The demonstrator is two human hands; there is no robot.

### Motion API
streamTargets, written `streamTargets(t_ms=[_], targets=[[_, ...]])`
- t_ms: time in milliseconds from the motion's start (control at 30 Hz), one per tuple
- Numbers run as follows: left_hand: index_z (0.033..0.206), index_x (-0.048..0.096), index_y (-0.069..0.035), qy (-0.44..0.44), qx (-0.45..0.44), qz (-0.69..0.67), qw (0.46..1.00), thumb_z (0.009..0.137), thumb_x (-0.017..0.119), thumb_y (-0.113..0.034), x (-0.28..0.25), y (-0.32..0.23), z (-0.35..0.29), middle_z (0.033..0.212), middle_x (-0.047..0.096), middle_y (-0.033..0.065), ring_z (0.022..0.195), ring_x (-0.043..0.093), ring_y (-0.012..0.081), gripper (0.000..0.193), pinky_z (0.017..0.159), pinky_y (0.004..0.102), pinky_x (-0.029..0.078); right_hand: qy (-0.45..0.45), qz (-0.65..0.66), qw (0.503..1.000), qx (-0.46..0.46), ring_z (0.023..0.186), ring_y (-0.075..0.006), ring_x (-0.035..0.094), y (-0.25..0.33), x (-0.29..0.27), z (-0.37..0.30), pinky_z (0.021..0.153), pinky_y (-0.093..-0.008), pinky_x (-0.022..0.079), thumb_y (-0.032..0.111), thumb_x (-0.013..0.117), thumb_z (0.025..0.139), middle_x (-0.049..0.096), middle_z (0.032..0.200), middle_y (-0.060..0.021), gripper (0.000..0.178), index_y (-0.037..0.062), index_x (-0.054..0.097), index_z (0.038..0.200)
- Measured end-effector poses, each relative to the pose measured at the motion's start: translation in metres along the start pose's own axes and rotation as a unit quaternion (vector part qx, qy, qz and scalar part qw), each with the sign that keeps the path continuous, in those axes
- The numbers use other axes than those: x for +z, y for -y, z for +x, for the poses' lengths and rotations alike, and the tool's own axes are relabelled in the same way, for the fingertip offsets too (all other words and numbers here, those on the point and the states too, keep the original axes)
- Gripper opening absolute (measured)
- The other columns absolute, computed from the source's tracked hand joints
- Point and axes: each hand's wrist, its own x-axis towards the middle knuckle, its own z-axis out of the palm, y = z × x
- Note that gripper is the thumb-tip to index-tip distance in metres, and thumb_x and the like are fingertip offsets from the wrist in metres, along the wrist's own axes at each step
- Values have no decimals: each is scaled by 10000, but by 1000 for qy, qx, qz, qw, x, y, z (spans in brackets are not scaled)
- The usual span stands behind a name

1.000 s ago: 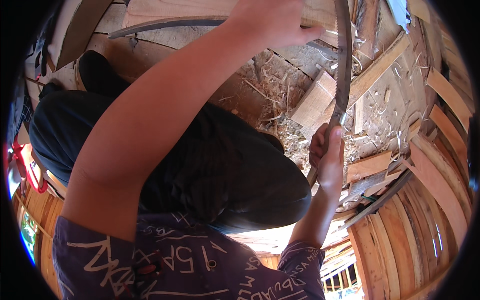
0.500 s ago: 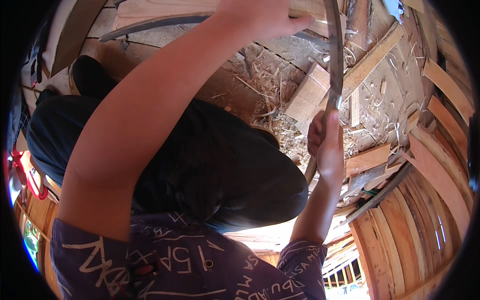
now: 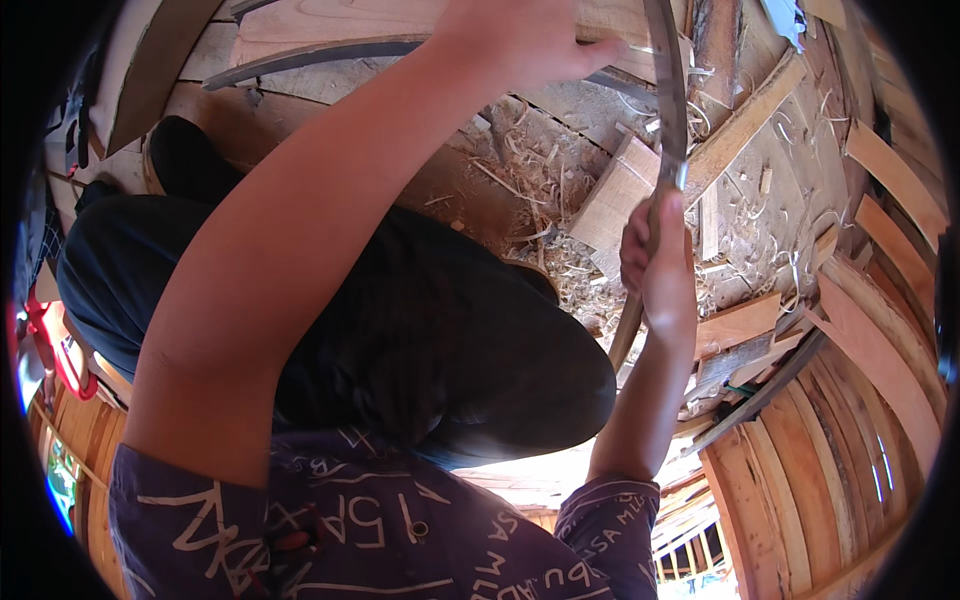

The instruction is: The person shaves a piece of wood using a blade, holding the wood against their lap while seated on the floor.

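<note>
My right hand is wrapped round the wooden handle of a long-bladed knife, its thumb pressed along the top of the grip. The narrow dark blade runs away from me and leaves the upper edge of the view; the handle's tail passes down beside my knee. My left hand reaches across to a pale wooden board at the top, gripping it with the thumb stretched along its near side. The other fingers are cut off by the picture's edge. The blade crosses the board's right end, just right of that thumb.
Curled wood shavings cover the planked floor. A small wood block, a long strip of wood and several offcuts lie near the knife. My bent leg is just left of it. A slatted wooden wall stands at the right.
My right hand and the knife have shifted slightly away from me and to the right. The left hand has stayed nearly in place on the board.
</note>
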Motion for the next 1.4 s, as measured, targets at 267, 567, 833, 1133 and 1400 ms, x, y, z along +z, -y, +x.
streamTargets(t_ms=[267, 567, 833, 1133, 1400], targets=[[1298, 470, 85, 35, 3, -53, 998, 820, 611, -515, -15, -4, 0, 1216, 565, 245, 1169, 527, 366, 780, 1005, 510, 384, -5, 6, 1000, -7, 416, -35, 248, 20, 10, 25, 385, -238, 170, 599, 302, 998, 289, 522, 79, 554, 161, 362, 664], [1310, 465, 85, 37, 15, -50, 998, 836, 594, -529, -14, 0, -4, 1244, 556, 246, 1193, 510, 361, 786, 1014, 507, 376, -15, 31, 999, 8, 436, -26, 234, -20, 0, -37, 391, -228, 167, 605, 289, 995, 303, 543, 78, 557, 145, 372, 691], [1288, 485, 82, 26, 5, -40, 999, 826, 599, -546, -2, -1, 3, 1211, 571, 233, 1142, 540, 354, 788, 962, 498, 407, -18, -11, 1000, -19, 415, -42, 232, 36, 17, 35, 380, -246, 175, 602, 315, 995, 293, 522, 73, 556, 177, 336, 636], [1263, 504, 79, 56, 13, -40, 998, 811, 620, -543, -8, 3, 2, 1162, 577, 229, 1108, 554, 347, 777, 939, 494, 415, 14, 23, 999, 22, 445, -19, 231, -13, -2, -38, 396, -221, 157, 630, 317, 981, 293, 551, 87, 554, 151, 375, 708], [1264, 495, 73, 6, 23, -32, 999, 814, 615, -539, -2, -1, 1, 1183, 565, 234, 1121, 543, 356, 769, 952, 484, 405, 1, -7, 1000, -13, 429, -30, 241, 38, 14, 33, 385, -238, 176, 609, 327, 990, 288, 530, 75, 547, 166, 353, 670]])
